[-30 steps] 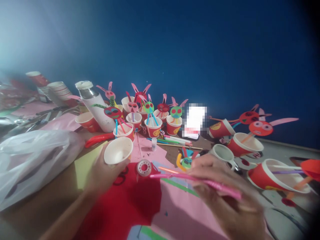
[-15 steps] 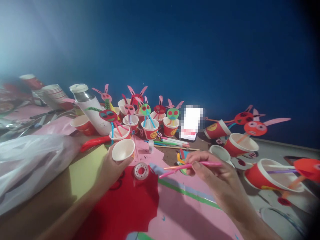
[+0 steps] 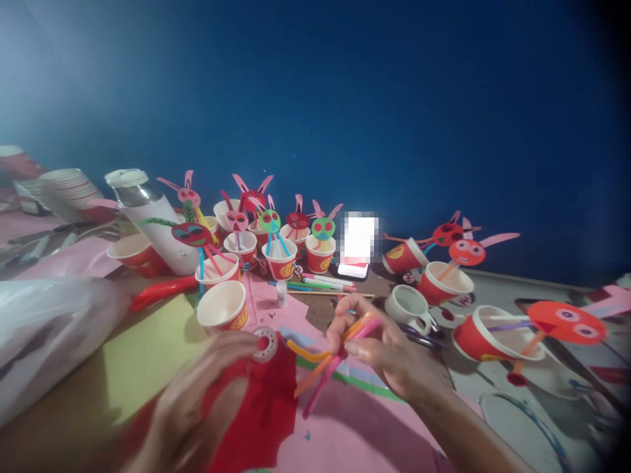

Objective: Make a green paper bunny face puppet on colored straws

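Note:
My right hand (image 3: 374,341) is closed around a pink, an orange and a yellow drinking straw (image 3: 315,384), which cross one another over the pink paper. My left hand (image 3: 207,387), somewhat blurred, stretches over the red paper (image 3: 261,420) with its fingers extended and nothing visible in them. Its fingertips lie at the left edge of a white tape roll (image 3: 267,345); I cannot tell if they touch. Just beyond, a red-and-white paper cup (image 3: 223,307) stands upright, a cup with a straw figure (image 3: 192,234) behind it.
Several cups with rabbit-eared straw figures (image 3: 270,222) line the back. A phone (image 3: 353,270), felt pens (image 3: 328,282), a small glue bottle (image 3: 281,293) and a white mug (image 3: 407,305) lie nearer. A tumbler (image 3: 152,223), yellow paper (image 3: 152,351) and plastic bag (image 3: 54,335) are left.
My left hand has let go of the paper cup and moved down and nearer. My right hand has shifted left, turning the straws steeper, and the yellow one shows more. The view has swung right.

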`<state>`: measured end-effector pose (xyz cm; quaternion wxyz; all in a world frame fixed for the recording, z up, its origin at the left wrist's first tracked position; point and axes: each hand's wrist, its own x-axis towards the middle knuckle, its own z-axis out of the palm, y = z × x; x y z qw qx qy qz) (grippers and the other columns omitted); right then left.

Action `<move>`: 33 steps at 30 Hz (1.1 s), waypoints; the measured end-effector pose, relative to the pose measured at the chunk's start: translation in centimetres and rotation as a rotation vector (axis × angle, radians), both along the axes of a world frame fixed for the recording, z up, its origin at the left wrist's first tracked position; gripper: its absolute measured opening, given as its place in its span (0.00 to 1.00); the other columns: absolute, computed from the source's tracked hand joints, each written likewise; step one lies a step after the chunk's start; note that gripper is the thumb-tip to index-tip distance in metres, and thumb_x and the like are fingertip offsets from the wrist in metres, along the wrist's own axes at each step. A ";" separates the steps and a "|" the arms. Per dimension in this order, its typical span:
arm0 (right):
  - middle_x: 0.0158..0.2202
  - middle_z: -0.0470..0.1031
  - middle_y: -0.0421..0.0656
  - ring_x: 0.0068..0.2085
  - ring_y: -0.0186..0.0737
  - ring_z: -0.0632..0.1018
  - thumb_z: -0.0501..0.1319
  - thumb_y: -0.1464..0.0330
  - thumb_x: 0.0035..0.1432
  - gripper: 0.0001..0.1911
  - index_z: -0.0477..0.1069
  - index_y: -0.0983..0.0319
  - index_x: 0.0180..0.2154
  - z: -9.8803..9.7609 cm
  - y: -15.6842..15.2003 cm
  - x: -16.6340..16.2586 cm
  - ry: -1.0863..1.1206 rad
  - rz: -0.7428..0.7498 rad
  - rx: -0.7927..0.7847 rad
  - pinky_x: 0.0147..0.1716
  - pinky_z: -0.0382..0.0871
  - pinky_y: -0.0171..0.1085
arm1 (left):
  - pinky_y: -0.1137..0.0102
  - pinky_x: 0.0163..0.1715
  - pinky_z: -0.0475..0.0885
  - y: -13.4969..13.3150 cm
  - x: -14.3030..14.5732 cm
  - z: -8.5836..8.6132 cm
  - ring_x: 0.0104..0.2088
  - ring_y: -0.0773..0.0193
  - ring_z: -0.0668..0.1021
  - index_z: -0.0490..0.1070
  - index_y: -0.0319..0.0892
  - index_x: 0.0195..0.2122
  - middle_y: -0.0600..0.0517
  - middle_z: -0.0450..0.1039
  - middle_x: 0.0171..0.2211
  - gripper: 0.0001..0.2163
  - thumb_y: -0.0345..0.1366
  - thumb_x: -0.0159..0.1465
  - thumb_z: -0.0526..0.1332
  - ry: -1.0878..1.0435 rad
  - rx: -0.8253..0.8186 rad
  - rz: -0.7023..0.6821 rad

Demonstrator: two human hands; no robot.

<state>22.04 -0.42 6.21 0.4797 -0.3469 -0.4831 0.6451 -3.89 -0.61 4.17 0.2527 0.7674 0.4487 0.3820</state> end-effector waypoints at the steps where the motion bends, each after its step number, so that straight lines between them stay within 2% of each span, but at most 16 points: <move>1: 0.28 0.72 0.39 0.29 0.34 0.67 0.58 0.71 0.47 0.14 0.59 0.59 0.38 -0.2 -0.1 -0.1 0.006 0.049 -0.013 0.30 0.59 0.35 | 0.62 0.46 0.69 0.0 1.2 0.3 0.46 0.53 0.73 0.73 0.50 0.39 0.50 0.74 0.43 0.09 0.36 0.61 0.54 -0.074 -0.082 -0.060; 3: 0.29 0.73 0.39 0.29 0.33 0.67 0.59 0.72 0.47 0.15 0.59 0.60 0.39 -0.5 -0.2 -0.2 0.020 0.129 -0.028 0.30 0.59 0.35 | 0.65 0.42 0.69 0.5 3.5 0.6 0.42 0.56 0.74 0.74 0.46 0.38 0.48 0.75 0.40 0.12 0.40 0.63 0.51 -0.172 -0.389 -0.210; 5: 0.30 0.73 0.40 0.29 0.33 0.68 0.59 0.74 0.47 0.16 0.60 0.61 0.40 -0.9 -0.3 -0.3 0.035 0.187 -0.030 0.31 0.59 0.34 | 0.69 0.33 0.68 0.9 5.2 0.5 0.32 0.61 0.74 0.74 0.41 0.34 0.48 0.74 0.31 0.16 0.45 0.63 0.51 -0.271 -0.746 -0.329; 7: 0.31 0.73 0.41 0.29 0.32 0.68 0.59 0.74 0.48 0.15 0.61 0.61 0.40 -1.1 -0.3 -0.3 0.053 0.232 -0.036 0.31 0.59 0.34 | 0.73 0.25 0.64 1.1 6.3 0.2 0.24 0.66 0.71 0.74 0.37 0.31 0.50 0.71 0.23 0.17 0.47 0.59 0.57 -0.341 -0.970 -0.413; 9: 0.31 0.73 0.41 0.30 0.32 0.69 0.60 0.74 0.48 0.14 0.62 0.62 0.39 -1.2 -0.3 -0.4 0.074 0.255 -0.055 0.31 0.60 0.34 | 0.75 0.21 0.60 1.1 6.6 -0.2 0.20 0.70 0.67 0.73 0.35 0.27 0.51 0.68 0.19 0.16 0.47 0.54 0.63 -0.369 -1.077 -0.416; 11: 0.34 0.72 0.41 0.32 0.33 0.70 0.61 0.73 0.49 0.14 0.63 0.62 0.39 -1.3 -0.1 -0.6 0.068 0.223 -0.088 0.32 0.63 0.35 | 0.76 0.18 0.58 0.9 6.7 -0.4 0.17 0.72 0.66 0.71 0.35 0.22 0.52 0.67 0.16 0.15 0.45 0.51 0.65 -0.386 -1.104 -0.341; 14: 0.37 0.69 0.41 0.34 0.34 0.71 0.63 0.67 0.51 0.15 0.63 0.60 0.41 -1.7 0.3 -1.1 0.035 0.106 -0.143 0.34 0.65 0.36 | 0.76 0.17 0.58 0.8 6.7 -0.4 0.14 0.72 0.66 0.69 0.37 0.20 0.54 0.67 0.13 0.15 0.45 0.51 0.65 -0.428 -1.050 -0.208; 16: 0.34 0.68 0.40 0.31 0.33 0.70 0.62 0.61 0.52 0.16 0.64 0.61 0.40 -2.2 0.5 -1.5 0.012 0.080 -0.147 0.32 0.65 0.34 | 0.76 0.17 0.59 0.7 6.8 -0.5 0.14 0.72 0.67 0.68 0.37 0.20 0.55 0.67 0.13 0.14 0.43 0.52 0.64 -0.439 -0.987 -0.148; 19: 0.26 0.66 0.38 0.27 0.31 0.67 0.61 0.56 0.53 0.16 0.66 0.64 0.31 -3.3 0.8 -1.9 -0.078 0.079 -0.123 0.28 0.62 0.33 | 0.77 0.17 0.60 0.7 6.6 -0.8 0.15 0.72 0.67 0.69 0.37 0.22 0.55 0.68 0.14 0.12 0.41 0.54 0.63 -0.426 -0.921 -0.098; 22: 0.22 0.65 0.37 0.24 0.29 0.66 0.61 0.56 0.53 0.17 0.66 0.65 0.25 -4.2 0.9 -1.9 -0.129 0.052 -0.128 0.26 0.60 0.32 | 0.76 0.19 0.63 0.6 6.5 -1.3 0.17 0.71 0.69 0.69 0.38 0.23 0.54 0.70 0.16 0.11 0.40 0.54 0.64 -0.421 -0.918 -0.087; 28: 0.21 0.63 0.35 0.22 0.27 0.64 0.60 0.57 0.54 0.17 0.66 0.65 0.25 -4.3 0.9 -1.7 -0.172 0.070 -0.114 0.23 0.58 0.30 | 0.75 0.18 0.64 0.8 6.4 -2.2 0.16 0.70 0.69 0.70 0.37 0.23 0.53 0.69 0.16 0.14 0.45 0.51 0.66 -0.452 -0.995 -0.122; 31: 0.21 0.63 0.35 0.22 0.28 0.63 0.60 0.57 0.53 0.17 0.65 0.64 0.24 -3.9 0.8 -1.7 -0.232 0.059 -0.095 0.23 0.58 0.30 | 0.76 0.19 0.65 0.9 6.2 -2.4 0.18 0.70 0.70 0.71 0.37 0.22 0.53 0.69 0.17 0.15 0.46 0.54 0.63 -0.503 -1.022 -0.163; 33: 0.21 0.63 0.36 0.23 0.29 0.65 0.60 0.58 0.54 0.17 0.64 0.64 0.24 -3.9 0.8 -1.7 -0.278 0.057 -0.094 0.23 0.58 0.30 | 0.75 0.22 0.66 1.0 6.1 -2.5 0.20 0.69 0.71 0.72 0.38 0.24 0.53 0.70 0.19 0.14 0.45 0.58 0.60 -0.574 -1.016 -0.135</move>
